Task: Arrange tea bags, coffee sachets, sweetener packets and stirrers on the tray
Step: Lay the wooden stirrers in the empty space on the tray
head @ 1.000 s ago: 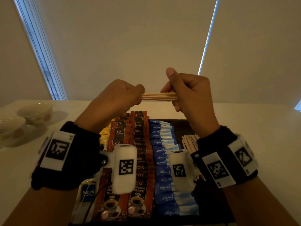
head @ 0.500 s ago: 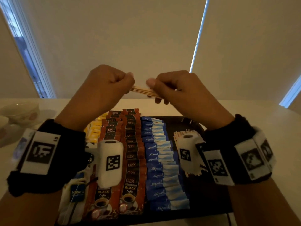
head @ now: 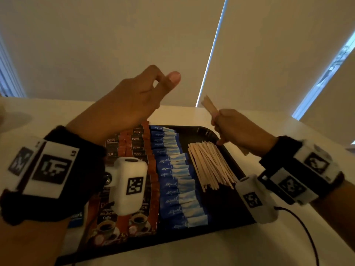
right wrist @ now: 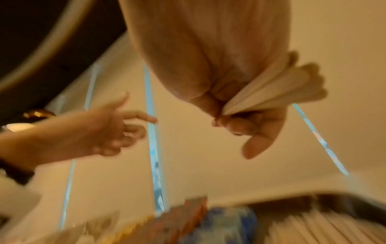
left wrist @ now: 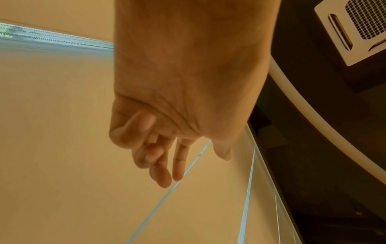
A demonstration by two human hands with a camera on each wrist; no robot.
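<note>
While the right hand [head: 236, 129] clenches a bundle of stirrers [head: 210, 106] above the tray's [head: 203, 131] far right corner, the left hand [head: 138, 96] hangs released and empty; next, I judge, lay the bundle beside the stirrer pile [head: 211, 166]; tea bags sit mostly hidden behind the left wrist; the right-wrist view is blurred.

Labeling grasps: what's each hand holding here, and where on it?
Right hand grips a bundle of stirrers around its middle, both ends sticking out of the fist. Left hand holds nothing, fingers loose.
</note>
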